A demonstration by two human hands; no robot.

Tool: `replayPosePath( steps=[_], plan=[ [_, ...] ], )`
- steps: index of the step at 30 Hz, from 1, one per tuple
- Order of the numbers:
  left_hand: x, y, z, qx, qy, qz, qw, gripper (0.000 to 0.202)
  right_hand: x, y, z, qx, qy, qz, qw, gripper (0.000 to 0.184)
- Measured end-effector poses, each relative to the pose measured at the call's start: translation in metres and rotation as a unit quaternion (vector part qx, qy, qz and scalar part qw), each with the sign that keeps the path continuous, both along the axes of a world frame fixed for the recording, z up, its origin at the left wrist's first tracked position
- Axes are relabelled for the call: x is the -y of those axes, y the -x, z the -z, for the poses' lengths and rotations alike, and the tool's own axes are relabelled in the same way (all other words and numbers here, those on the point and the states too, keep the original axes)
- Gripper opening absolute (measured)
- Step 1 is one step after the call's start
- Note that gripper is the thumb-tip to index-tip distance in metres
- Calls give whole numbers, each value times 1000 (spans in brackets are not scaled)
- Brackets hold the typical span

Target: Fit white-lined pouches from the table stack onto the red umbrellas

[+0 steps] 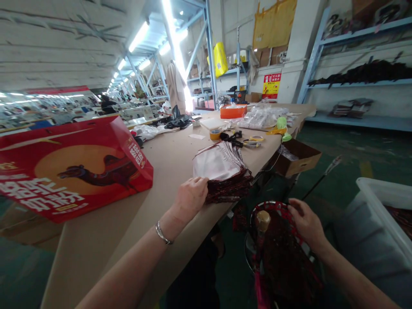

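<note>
On the table edge lies a stack of dark red cloth pieces (229, 189) with a pale, silvery piece (217, 161) on top. My left hand (190, 198), with a bracelet at the wrist, pinches the near left corner of that stack. Below the table on the right is a round basket (273, 204) with a red patterned rim, and dark red cloth (280, 253) lies in and over it. My right hand (307, 225) is at the basket's right rim, its fingers loosely bent and apart, with nothing visible between them. A gold-coloured knob (263, 219) stands beside the cloth.
A red gift bag (77, 171) with a camel picture stands left on the table (170, 163). Beyond the stack lie scissors (252, 142), tape (215, 135), an orange box (233, 111) and plastic bags (264, 116). A cardboard box (302, 161) and white bin (380, 223) are right.
</note>
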State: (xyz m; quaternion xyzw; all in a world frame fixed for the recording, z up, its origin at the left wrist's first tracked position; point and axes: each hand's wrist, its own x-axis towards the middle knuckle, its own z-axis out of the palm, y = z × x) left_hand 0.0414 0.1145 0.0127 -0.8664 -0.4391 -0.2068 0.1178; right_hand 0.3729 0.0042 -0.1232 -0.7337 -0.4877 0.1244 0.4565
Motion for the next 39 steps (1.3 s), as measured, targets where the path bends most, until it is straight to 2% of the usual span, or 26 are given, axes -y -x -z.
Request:
replayPosePath(
  steps=[1, 2, 4, 5, 6, 8, 9, 11, 16, 18, 19, 21, 23, 25, 26, 29, 31, 32, 34, 35, 36, 37, 39],
  plan=[
    [0, -1, -4, -15, 0, -5, 1000, 25, -12, 18, -38, 32, -80, -37, 996, 31],
    [0, -2, -8, -28, 0, -6, 1000, 26, -25, 39, -76, 76, -157, -98, 980, 26],
    [-1, -4, -16, -54, 3, -4, 999, 28, -51, 87, -138, 177, -221, -249, 926, 23],
    [-2, -5, -21, -68, 6, -6, 998, 26, -64, 110, -160, 234, -212, -303, 899, 22],
    [-2, -6, -25, -79, 9, -10, 997, 23, -76, 131, -174, 288, -178, -332, 880, 22],
    [-3, -5, -32, -75, 6, -19, 997, 20, -101, 160, -185, 364, -94, -356, 856, 21],
    [-3, -5, -35, -60, 0, -22, 998, 21, -112, 167, -185, 375, -54, -353, 855, 21],
    [-4, -2, -38, -19, -17, -21, 999, 22, -132, 167, -181, 354, -3, -330, 875, 22],
    [-8, 4, -28, 39, 3, -53, 998, 19, -156, 136, -178, 253, -5, -267, 930, 26],
    [-12, 5, -22, 68, 25, -60, 996, 18, -154, 132, -175, 64, -7, -290, 955, 30],
    [-14, 5, -21, 98, 35, -62, 993, 17, -152, 133, -172, -54, 1, -307, 950, 33],
    [-16, 5, -21, 196, 33, -67, 978, 15, -146, 138, -166, -234, 28, -336, 912, 38],
    [-12, 2, -27, 337, 5, -57, 940, 11, -143, 144, -160, -242, 21, -358, 902, 41],
    [-2, -4, -40, 488, -10, 4, 873, 6, -141, 149, -159, -185, -25, -373, 909, 40],
    [6, -8, -48, 558, 3, 49, 829, 6, -140, 150, -160, -158, -47, -377, 912, 40],
    [38, -20, -74, 709, 101, 157, 680, 13, -126, 149, -168, -85, -114, -357, 923, 50],
    [63, -24, -84, 761, 194, 169, 595, 19, -102, 144, -173, -47, -182, -322, 928, 54],
    [74, -24, -84, 774, 242, 161, 562, 21, -85, 140, -173, -44, -212, -301, 929, 53],
    [95, -25, -73, 769, 344, 131, 523, 24, -47, 132, -168, -106, -218, -278, 929, 39],
    [104, -25, -62, 752, 394, 109, 517, 23, -27, 129, -163, -179, -190, -280, 924, 28],
    [112, -27, -48, 725, 443, 87, 521, 22, -8, 126, -154, -276, -149, -281, 907, 17],
    [119, -29, -31, 689, 492, 65, 529, 21, 10, 124, -144, -385, -105, -278, 874, 9],
    [130, -37, 3, 595, 588, 37, 546, 28, 42, 122, -116, -576, -27, -248, 778, 9]
  ],
)
